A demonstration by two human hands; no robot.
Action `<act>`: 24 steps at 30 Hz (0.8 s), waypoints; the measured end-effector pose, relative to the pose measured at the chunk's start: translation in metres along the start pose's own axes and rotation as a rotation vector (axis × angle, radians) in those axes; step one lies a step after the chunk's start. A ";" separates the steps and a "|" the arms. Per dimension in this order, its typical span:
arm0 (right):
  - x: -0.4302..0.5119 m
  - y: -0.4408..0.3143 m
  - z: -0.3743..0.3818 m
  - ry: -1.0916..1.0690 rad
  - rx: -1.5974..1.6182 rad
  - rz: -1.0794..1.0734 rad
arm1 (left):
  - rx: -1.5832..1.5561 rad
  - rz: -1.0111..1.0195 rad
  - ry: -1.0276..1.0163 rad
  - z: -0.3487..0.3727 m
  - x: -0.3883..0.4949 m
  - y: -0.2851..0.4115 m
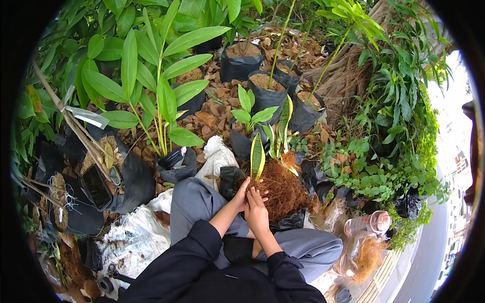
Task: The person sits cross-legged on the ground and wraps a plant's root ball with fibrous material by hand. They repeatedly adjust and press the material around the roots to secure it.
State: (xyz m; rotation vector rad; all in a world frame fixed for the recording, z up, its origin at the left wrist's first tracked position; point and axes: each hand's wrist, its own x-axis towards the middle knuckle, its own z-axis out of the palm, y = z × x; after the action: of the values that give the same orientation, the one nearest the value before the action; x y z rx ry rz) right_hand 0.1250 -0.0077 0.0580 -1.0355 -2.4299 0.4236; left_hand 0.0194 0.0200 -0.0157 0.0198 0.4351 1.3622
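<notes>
A yellow-edged snake plant leaf (pixel 257 157) stands upright between my hands. My left hand (pixel 241 195) cups its base from the left. Across that base lies my right hand (pixel 257 206), its fingers together and meeting the left fingers. The wrapped hands hide the leaf's lower end. Just beyond and to the right of them sits a large heap of brown coir fibre (pixel 284 191). Behind the heap, another variegated snake plant (pixel 283 121) has coir (pixel 290 160) about its base. Black plastic (pixel 290 221) lies at the heap's near edge.
Potted plants in black grow bags (pixel 267 94) stand ahead on dry leaves. At left, a phone (pixel 97 187) rests on a grow bag near bare branches (pixel 72 110) and white sacking (pixel 132 238). A pink-tinted bottle (pixel 367 223) and bagged coir (pixel 369 257) lie right, beside the road.
</notes>
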 end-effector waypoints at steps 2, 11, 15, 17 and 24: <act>0.002 -0.001 -0.006 -0.039 0.048 0.009 | 0.067 0.051 -0.046 0.000 0.002 0.000; -0.004 -0.002 -0.019 -0.037 -0.063 -0.059 | 0.104 0.034 -0.060 -0.003 -0.003 -0.001; -0.007 0.002 -0.021 -0.096 -0.013 -0.107 | 0.142 0.041 -0.013 -0.003 -0.005 0.001; -0.005 0.008 -0.030 -0.103 0.146 -0.006 | 0.148 0.056 -0.022 -0.004 -0.004 0.002; -0.023 0.015 -0.041 0.071 0.154 0.030 | 0.284 0.115 0.169 -0.010 0.003 -0.005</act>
State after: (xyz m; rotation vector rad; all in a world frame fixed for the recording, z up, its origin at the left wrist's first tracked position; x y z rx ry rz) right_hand 0.1693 -0.0108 0.0797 -1.0048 -2.2822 0.5644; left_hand 0.0213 0.0190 -0.0275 0.1666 0.7778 1.4109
